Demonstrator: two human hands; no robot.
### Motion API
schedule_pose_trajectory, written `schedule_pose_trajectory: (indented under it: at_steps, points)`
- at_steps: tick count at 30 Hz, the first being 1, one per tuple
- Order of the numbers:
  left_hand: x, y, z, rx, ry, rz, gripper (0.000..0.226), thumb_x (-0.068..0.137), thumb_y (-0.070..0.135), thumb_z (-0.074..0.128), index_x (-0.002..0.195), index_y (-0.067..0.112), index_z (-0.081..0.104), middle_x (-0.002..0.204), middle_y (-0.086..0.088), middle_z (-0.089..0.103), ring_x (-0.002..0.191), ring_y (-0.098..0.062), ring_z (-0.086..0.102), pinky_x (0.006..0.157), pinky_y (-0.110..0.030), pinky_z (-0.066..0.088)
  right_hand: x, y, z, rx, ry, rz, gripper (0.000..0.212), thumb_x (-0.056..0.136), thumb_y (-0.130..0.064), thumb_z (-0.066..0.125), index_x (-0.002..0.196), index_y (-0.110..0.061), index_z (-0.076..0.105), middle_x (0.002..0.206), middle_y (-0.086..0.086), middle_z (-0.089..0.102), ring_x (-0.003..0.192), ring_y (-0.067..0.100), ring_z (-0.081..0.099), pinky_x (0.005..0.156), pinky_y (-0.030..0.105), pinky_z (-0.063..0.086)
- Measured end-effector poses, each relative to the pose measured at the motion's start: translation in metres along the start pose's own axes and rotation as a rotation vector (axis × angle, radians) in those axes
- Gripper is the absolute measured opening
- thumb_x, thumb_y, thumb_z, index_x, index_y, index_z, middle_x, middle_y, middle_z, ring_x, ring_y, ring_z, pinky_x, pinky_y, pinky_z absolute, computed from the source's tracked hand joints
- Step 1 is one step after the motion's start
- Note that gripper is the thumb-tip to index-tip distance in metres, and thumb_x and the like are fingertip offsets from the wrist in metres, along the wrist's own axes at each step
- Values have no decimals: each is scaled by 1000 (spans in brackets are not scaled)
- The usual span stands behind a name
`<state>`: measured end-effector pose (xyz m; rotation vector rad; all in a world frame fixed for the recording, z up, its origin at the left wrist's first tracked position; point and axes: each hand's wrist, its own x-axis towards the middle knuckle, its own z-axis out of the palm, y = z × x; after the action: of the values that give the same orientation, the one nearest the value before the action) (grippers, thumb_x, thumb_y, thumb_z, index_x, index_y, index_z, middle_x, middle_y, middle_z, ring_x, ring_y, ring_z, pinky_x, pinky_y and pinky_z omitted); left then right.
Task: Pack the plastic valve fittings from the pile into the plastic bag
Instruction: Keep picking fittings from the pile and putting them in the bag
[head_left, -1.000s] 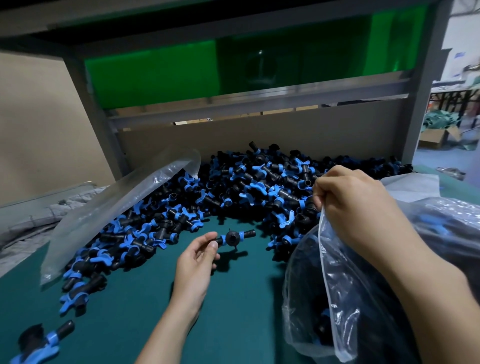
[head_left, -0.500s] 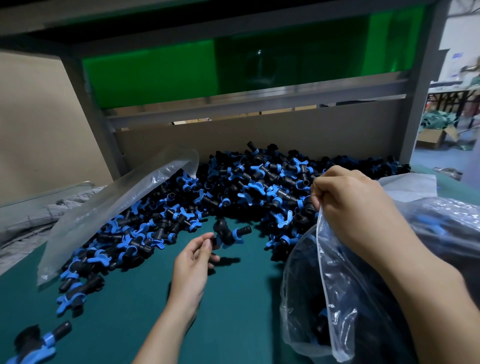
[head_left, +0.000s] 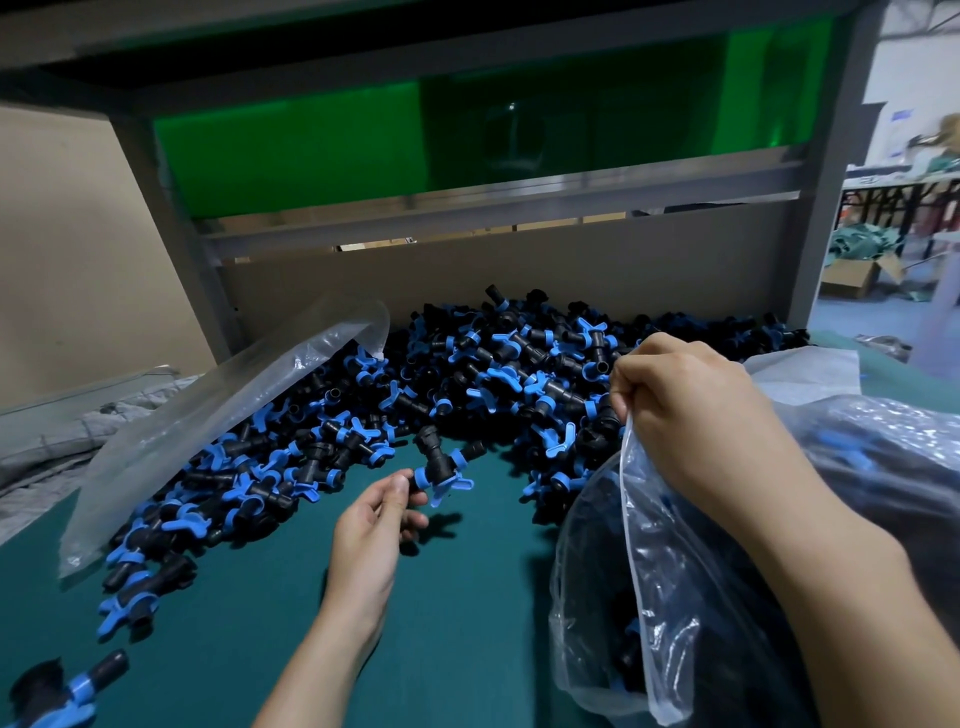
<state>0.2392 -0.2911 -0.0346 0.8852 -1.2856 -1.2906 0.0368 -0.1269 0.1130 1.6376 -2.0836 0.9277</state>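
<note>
A fitting (head_left: 439, 470) is being pinched by the left hand (head_left: 371, 525), left of the bag (head_left: 623, 597), whose rim is being gripped by the right hand (head_left: 685, 410). Some are seemingly bagged; most are lying in the pile (head_left: 467, 374) behind it.

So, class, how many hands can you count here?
2: the left hand, at centre, pinches one valve fitting; the right hand, further right, grips the rim of the plastic bag.

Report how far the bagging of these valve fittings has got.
Done: some fittings lie in the plastic bag, its rim gripped open by the right hand. In hand: the left hand pinches one fitting. Left: a large pile on the table.
</note>
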Motion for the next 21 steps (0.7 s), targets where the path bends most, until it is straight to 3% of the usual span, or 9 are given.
schedule_pose_trajectory:
  at_steps: [4,9,14,21]
  points:
    - [-7,21,12,-60,-125,-46,33,88,37,59,100,11,74,76,3,69,63,-8,58,57,-22,45,-1,-1,-1,16,4,2,41,85,-2,44,55,-30,40,90,-10,53,86,20,50,76,36,34]
    - [-29,64,48,-43,-479,0,32,80,46,64,91,19,79,75,0,67,62,-9,58,52,-18,45,-2,-5,-4,79,17,16,41,84,-3,44,55,-31,39,89,-9,55,87,20,50,82,41,41]
    - [-54,90,68,42,-757,26,29,90,39,61,96,15,76,78,-3,68,67,-10,58,58,-19,46,-2,-8,-8,135,22,35,38,81,-3,42,54,-30,39,89,-8,54,88,22,51,86,43,42]
    - [-81,111,84,176,-930,79,20,93,27,63,99,11,75,92,-14,74,82,-17,67,77,-27,54,-1,-17,-15,147,38,2,37,79,-6,42,54,-32,36,90,-8,53,87,21,51,81,39,40]
